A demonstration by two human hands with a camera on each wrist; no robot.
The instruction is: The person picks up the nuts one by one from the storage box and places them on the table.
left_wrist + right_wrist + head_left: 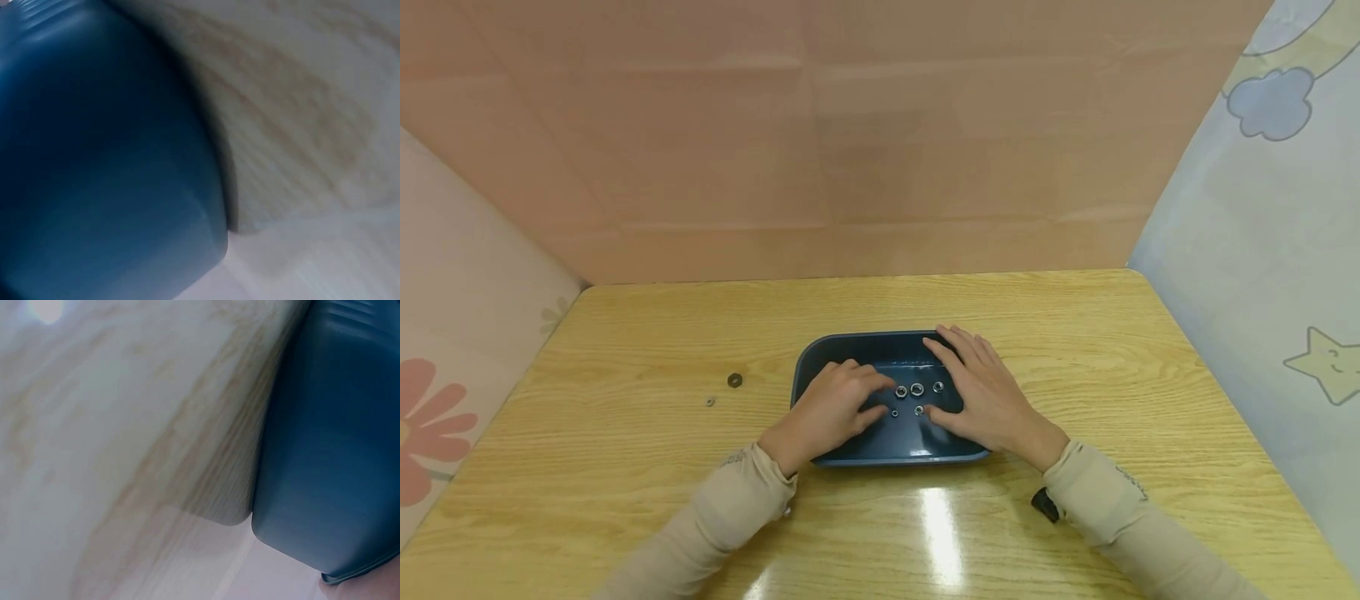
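Observation:
In the head view a dark blue tray (865,337) sits on the wooden table, with several silver nuts of different sizes on its floor. Two larger nuts, a left one (901,392) and a right one (917,389), lie side by side. Smaller nuts (937,387) are around them. My left hand (837,404) reaches over the tray's left side, thumb and fingers apart, its fingertips close to the nuts. Over the right side, my right hand (988,404) spreads its fingers, with the thumb beside a small nut (919,410). Neither hand shows anything held.
To the left of the tray, a dark nut (734,380) and a small silver nut (710,402) lie on the table (625,467). A brown paper-like backdrop (820,142) rises behind the table. The tray's outer wall (125,187) fills much of the left wrist view.

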